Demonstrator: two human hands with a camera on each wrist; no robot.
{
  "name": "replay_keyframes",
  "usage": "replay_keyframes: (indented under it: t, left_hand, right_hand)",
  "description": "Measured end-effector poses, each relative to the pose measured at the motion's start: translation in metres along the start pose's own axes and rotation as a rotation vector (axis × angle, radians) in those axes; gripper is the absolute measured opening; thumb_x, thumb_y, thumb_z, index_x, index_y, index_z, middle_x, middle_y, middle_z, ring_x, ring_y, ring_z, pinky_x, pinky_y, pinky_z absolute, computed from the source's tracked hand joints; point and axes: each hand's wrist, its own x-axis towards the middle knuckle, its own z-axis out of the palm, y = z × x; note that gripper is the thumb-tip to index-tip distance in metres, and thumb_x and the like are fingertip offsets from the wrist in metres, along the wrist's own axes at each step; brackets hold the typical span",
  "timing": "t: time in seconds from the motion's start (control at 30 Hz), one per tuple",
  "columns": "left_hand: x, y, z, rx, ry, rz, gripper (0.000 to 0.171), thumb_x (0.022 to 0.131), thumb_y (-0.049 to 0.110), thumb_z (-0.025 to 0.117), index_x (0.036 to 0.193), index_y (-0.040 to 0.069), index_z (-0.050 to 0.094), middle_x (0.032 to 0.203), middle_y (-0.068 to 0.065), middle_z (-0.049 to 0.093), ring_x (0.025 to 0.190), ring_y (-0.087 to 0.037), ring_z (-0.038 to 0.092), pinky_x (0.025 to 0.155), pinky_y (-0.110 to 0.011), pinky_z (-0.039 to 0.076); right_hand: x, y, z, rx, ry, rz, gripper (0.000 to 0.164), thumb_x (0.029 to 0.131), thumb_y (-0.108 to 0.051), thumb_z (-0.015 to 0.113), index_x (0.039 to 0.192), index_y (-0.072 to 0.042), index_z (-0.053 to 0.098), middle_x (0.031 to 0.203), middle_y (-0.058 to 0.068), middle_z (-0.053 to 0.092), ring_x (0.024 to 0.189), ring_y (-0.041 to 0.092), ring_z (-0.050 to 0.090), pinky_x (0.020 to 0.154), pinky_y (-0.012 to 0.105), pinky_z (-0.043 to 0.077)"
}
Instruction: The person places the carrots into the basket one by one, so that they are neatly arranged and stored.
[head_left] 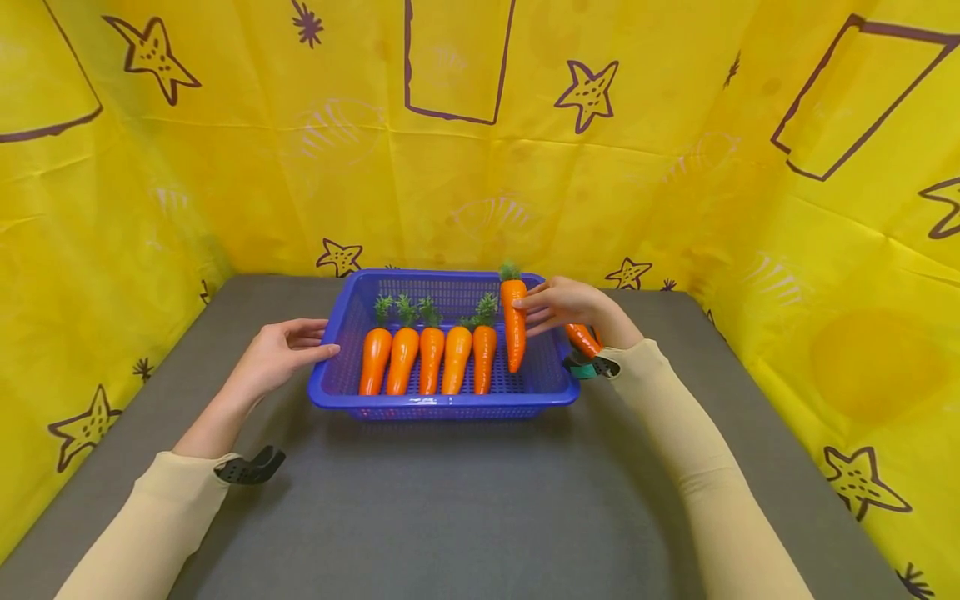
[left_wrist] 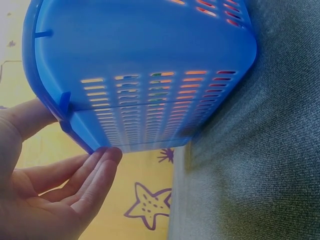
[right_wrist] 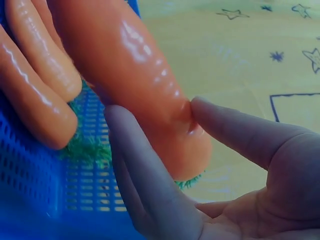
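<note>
A blue plastic basket [head_left: 450, 401] stands on the table with several orange toy carrots [head_left: 431, 358] lying side by side in it, green tops toward the back. At the basket's left end, my left hand [head_left: 281, 354] grips the rim, thumb over the edge and fingers against the outer wall [left_wrist: 145, 110]. My right hand [head_left: 558, 307] pinches another carrot [head_left: 514, 321] near its thick top end. That carrot is held over the right part of the basket, green top up and tip down. In the right wrist view, thumb and fingers press the held carrot [right_wrist: 135, 80] from opposite sides.
More orange carrots [head_left: 583, 340] lie on the table right of the basket, partly hidden by my right forearm. A dark grey cloth [head_left: 450, 500] covers the table. Yellow sheets [head_left: 450, 183] with starfish drawings hang at the back and on both sides.
</note>
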Motion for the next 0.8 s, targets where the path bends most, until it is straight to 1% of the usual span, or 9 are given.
replay_keyframes:
  t: [0.17, 0.33, 0.43, 0.57, 0.63, 0.7, 0.8]
  left_hand:
    - [0.001, 0.0, -0.001, 0.005, 0.005, 0.0, 0.072, 0.083, 0.047, 0.068, 0.136, 0.002, 0.048, 0.13, -0.024, 0.055, 0.114, -0.038, 0.058, 0.093, -0.051, 0.049]
    - [0.001, 0.0, 0.0, 0.003, 0.009, 0.009, 0.071, 0.083, 0.046, 0.069, 0.135, 0.001, 0.048, 0.129, -0.024, 0.056, 0.114, -0.038, 0.058, 0.092, -0.05, 0.049]
    - [0.001, 0.0, 0.001, 0.005, 0.008, 0.016, 0.072, 0.083, 0.046, 0.069, 0.135, 0.001, 0.048, 0.129, -0.024, 0.056, 0.113, -0.038, 0.058, 0.092, -0.05, 0.05]
    - [0.001, -0.001, 0.001, 0.006, 0.014, 0.023, 0.071, 0.083, 0.045, 0.069, 0.135, 0.001, 0.049, 0.127, -0.024, 0.058, 0.112, -0.037, 0.059, 0.092, -0.05, 0.05]
    - [0.001, -0.001, 0.0, 0.002, 0.018, 0.026, 0.07, 0.083, 0.045, 0.07, 0.134, 0.002, 0.05, 0.126, -0.023, 0.059, 0.111, -0.037, 0.06, 0.091, -0.049, 0.05]
    - [0.001, -0.002, 0.001, -0.003, 0.017, 0.03, 0.069, 0.083, 0.044, 0.07, 0.134, 0.002, 0.05, 0.126, -0.023, 0.059, 0.111, -0.037, 0.06, 0.091, -0.049, 0.051]
    - [0.001, -0.002, 0.001, -0.001, 0.012, 0.026, 0.07, 0.083, 0.045, 0.07, 0.134, 0.001, 0.05, 0.126, -0.024, 0.058, 0.111, -0.037, 0.06, 0.091, -0.049, 0.051]
  right_hand:
    - [0.011, -0.001, 0.005, -0.029, -0.017, 0.028, 0.05, 0.097, -0.014, 0.054, 0.137, 0.011, 0.037, 0.137, 0.026, 0.047, 0.109, 0.03, 0.061, 0.095, 0.045, 0.049]
    - [0.02, 0.0, 0.009, -0.062, -0.018, 0.066, 0.046, 0.096, -0.012, 0.056, 0.133, 0.011, 0.043, 0.13, 0.023, 0.052, 0.107, 0.029, 0.062, 0.098, 0.046, 0.047]
    - [0.025, 0.003, 0.01, -0.081, -0.031, 0.092, 0.046, 0.095, -0.01, 0.056, 0.134, 0.011, 0.042, 0.13, 0.021, 0.052, 0.107, 0.027, 0.061, 0.096, 0.045, 0.048]
    - [0.03, 0.006, 0.012, -0.123, -0.058, 0.122, 0.052, 0.094, -0.01, 0.057, 0.137, 0.011, 0.037, 0.135, 0.024, 0.048, 0.11, 0.028, 0.06, 0.094, 0.044, 0.05]
    - [0.031, 0.007, 0.013, -0.136, -0.063, 0.129, 0.054, 0.094, -0.009, 0.058, 0.139, 0.011, 0.035, 0.136, 0.025, 0.048, 0.109, 0.028, 0.06, 0.094, 0.044, 0.05]
    - [0.033, 0.008, 0.015, -0.152, -0.061, 0.135, 0.054, 0.093, -0.008, 0.059, 0.138, 0.012, 0.036, 0.133, 0.024, 0.051, 0.104, 0.027, 0.062, 0.093, 0.044, 0.051]
    - [0.036, 0.01, 0.016, -0.167, -0.063, 0.138, 0.047, 0.092, -0.006, 0.059, 0.131, 0.013, 0.04, 0.119, 0.02, 0.058, 0.093, 0.024, 0.065, 0.091, 0.044, 0.052]
